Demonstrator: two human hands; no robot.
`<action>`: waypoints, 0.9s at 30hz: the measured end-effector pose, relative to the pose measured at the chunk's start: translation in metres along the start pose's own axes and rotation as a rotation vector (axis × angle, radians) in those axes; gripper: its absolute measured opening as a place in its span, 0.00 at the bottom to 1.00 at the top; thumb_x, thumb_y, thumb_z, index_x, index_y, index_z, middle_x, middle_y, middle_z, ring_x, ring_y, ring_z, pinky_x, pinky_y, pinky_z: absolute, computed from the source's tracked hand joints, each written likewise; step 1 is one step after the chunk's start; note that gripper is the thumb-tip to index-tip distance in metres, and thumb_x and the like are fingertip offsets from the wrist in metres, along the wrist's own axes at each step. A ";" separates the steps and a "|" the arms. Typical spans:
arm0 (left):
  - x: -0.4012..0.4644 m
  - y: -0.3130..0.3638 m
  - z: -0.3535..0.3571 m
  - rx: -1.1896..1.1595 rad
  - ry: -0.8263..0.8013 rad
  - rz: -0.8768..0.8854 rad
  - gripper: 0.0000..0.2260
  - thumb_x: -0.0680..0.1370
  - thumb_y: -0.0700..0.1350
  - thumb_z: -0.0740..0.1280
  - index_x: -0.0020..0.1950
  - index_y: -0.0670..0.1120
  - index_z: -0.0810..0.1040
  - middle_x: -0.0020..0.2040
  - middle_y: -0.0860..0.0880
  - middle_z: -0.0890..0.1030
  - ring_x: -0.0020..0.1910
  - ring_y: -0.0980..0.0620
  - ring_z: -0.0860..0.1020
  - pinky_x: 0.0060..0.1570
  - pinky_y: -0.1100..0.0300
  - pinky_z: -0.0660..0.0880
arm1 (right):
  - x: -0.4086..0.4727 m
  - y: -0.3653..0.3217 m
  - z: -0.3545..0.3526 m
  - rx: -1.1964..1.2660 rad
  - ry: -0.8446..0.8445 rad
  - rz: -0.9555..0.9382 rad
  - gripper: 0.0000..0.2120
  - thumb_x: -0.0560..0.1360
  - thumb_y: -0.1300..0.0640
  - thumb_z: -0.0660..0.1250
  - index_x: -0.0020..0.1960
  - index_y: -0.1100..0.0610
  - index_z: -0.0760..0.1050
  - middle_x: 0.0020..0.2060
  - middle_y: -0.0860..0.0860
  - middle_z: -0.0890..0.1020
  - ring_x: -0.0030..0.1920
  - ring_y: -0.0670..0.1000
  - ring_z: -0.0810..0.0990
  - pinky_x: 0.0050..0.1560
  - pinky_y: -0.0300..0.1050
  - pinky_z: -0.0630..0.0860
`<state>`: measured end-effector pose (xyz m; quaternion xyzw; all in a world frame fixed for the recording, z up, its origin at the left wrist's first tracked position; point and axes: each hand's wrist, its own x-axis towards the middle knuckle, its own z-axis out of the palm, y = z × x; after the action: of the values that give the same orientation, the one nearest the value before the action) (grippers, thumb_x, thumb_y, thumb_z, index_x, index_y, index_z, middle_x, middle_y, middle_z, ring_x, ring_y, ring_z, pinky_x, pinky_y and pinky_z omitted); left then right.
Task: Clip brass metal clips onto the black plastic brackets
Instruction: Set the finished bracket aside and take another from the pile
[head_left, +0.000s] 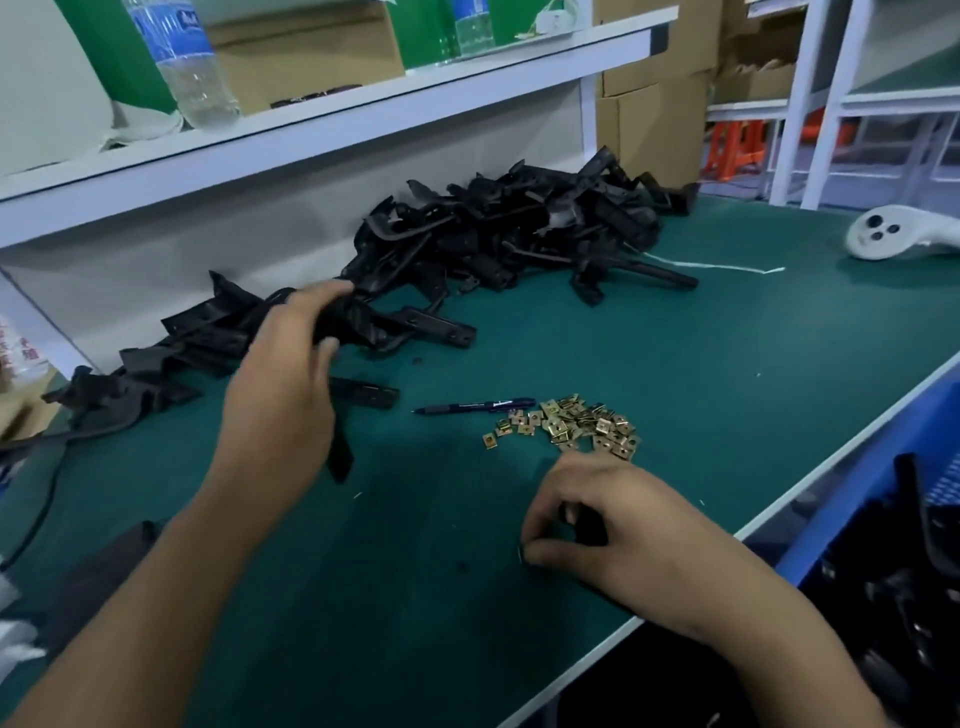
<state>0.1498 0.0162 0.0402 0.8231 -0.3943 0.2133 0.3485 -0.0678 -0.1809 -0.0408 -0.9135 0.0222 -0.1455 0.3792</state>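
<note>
A long heap of black plastic brackets lies along the back of the green table. My left hand grips one black bracket at the heap's near edge; its lower end hangs below my palm. A small pile of brass clips sits at the table's middle right. Just in front of that pile, my right hand has curled fingers and pinches a small brass clip between thumb and fingertip; most of the clip is hidden.
A dark pen lies left of the clips. A white controller rests at the far right. A blue crate holding black parts stands off the table's right edge. Water bottles and cardboard boxes sit on the white shelf above.
</note>
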 end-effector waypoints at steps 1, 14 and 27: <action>0.003 0.001 -0.012 -0.175 -0.077 -0.062 0.23 0.86 0.42 0.61 0.72 0.69 0.68 0.62 0.66 0.78 0.54 0.58 0.82 0.50 0.53 0.77 | 0.000 0.001 0.000 0.005 0.015 0.013 0.05 0.75 0.45 0.74 0.48 0.41 0.79 0.47 0.40 0.78 0.49 0.45 0.77 0.48 0.45 0.76; -0.022 -0.035 0.011 0.245 -0.881 -0.083 0.52 0.67 0.72 0.73 0.83 0.64 0.48 0.61 0.67 0.65 0.64 0.58 0.65 0.65 0.57 0.68 | 0.003 0.004 0.002 0.287 0.360 0.117 0.09 0.83 0.59 0.64 0.54 0.44 0.74 0.46 0.45 0.79 0.42 0.48 0.82 0.43 0.40 0.77; -0.077 0.028 0.047 0.101 -0.443 0.241 0.35 0.79 0.52 0.60 0.82 0.67 0.49 0.64 0.57 0.70 0.60 0.54 0.71 0.49 0.51 0.79 | 0.012 -0.010 0.011 0.795 0.479 0.255 0.06 0.80 0.61 0.70 0.45 0.59 0.83 0.38 0.58 0.87 0.37 0.55 0.86 0.33 0.40 0.79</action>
<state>0.0853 0.0078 -0.0277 0.8130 -0.5454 0.0871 0.1842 -0.0539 -0.1682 -0.0385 -0.6285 0.1635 -0.3014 0.6982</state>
